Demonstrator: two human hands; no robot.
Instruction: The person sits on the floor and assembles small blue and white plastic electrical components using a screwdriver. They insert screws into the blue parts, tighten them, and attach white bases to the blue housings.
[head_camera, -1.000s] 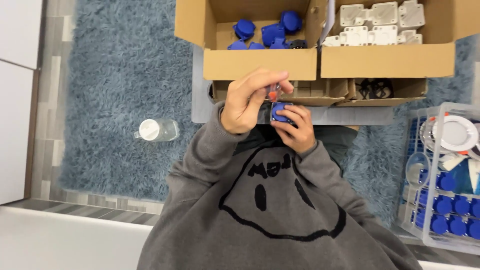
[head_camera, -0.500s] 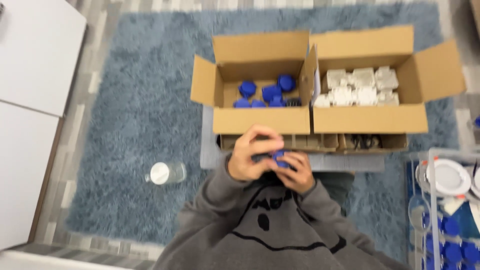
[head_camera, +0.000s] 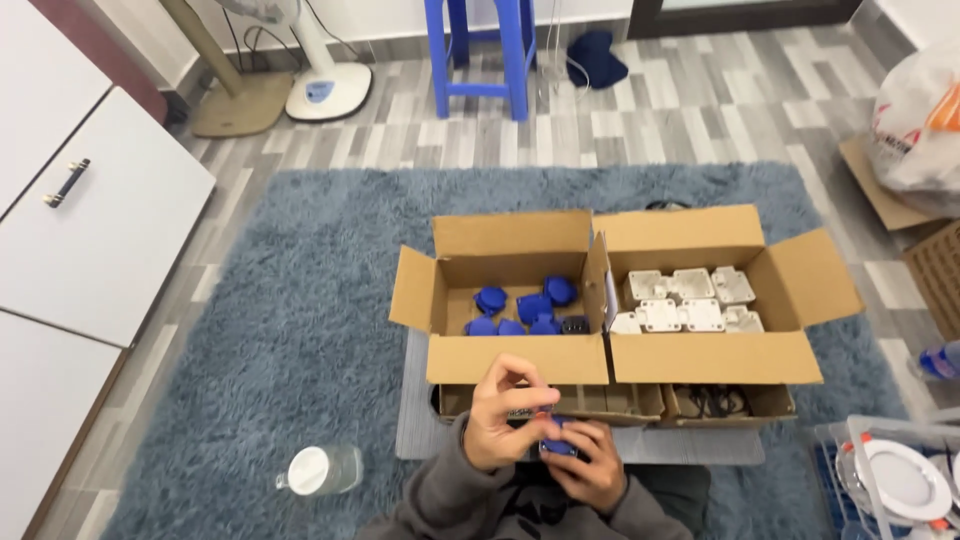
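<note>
You sit on a shaggy grey-blue rug (head_camera: 300, 300) laid over a floor (head_camera: 700, 100) of grey wood-look planks, your left hand (head_camera: 505, 410) and right hand (head_camera: 585, 465) brought together just in front of your chest. Your right grip is closed around a small blue part (head_camera: 555, 447), fingers wrapped beneath it; your left grip pinches a slim tool (head_camera: 528, 412) at the part's top, thumb and fingertips shut on it. Just beyond your grip stand two open cardboard boxes side by side, touching: the left box (head_camera: 515, 358) holds more blue parts, the right box (head_camera: 710, 358) holds white moulded pieces. Both boxes rest on flatter cartons whose contents are too dark to make out. To the left of your left hand, near your elbow, a clear plastic bottle (head_camera: 320, 470) with a white cap lies on the rug. To the right of your right hand, at the frame's corner, a wire basket (head_camera: 850, 470) carries a round white fitting (head_camera: 905, 480). Well beyond the boxes, on the bare floor, stand the blue legs of a stool (head_camera: 480, 50) and the round base of a pedestal fan (head_camera: 328, 90). White cabinet fronts (head_camera: 90, 230) run along the far left, and a bulging white sack (head_camera: 920, 120) sits far to the right.
</note>
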